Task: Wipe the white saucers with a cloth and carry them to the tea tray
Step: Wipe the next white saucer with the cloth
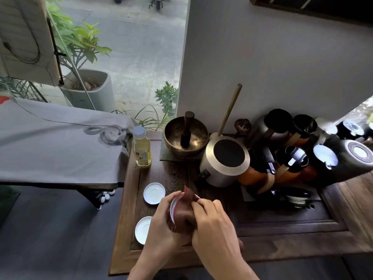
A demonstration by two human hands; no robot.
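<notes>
Low in the middle of the frame, the left hand (163, 223) holds a white saucer (173, 207) tilted on edge, its fingers curled around the rim so that only a thin white arc shows. The right hand (214, 225) presses a brown cloth (186, 211) into the saucer's face, fingers bunched together and pinching the fabric, which wraps over most of the dish. Both hands hover just above the dark wooden tabletop (171, 174). Two more saucers lie flat there: the upper saucer (154, 193) sits left of centre, apart from the hands, and the lower saucer (143, 230) lies at lower left, partly hidden behind the left wrist. Whether either of these has been wiped cannot be told. The step in hand looks like the wiping itself, with carrying not yet begun. Which surface is the tea tray is unclear; the recessed wooden frame under the saucers may be it. The next move likely calls for turning the rim through the left fingers so the cloth reaches the whole face, then loosening the cloth and keeping the dish firmly held while it is set down flat, clear of the other two.
</notes>
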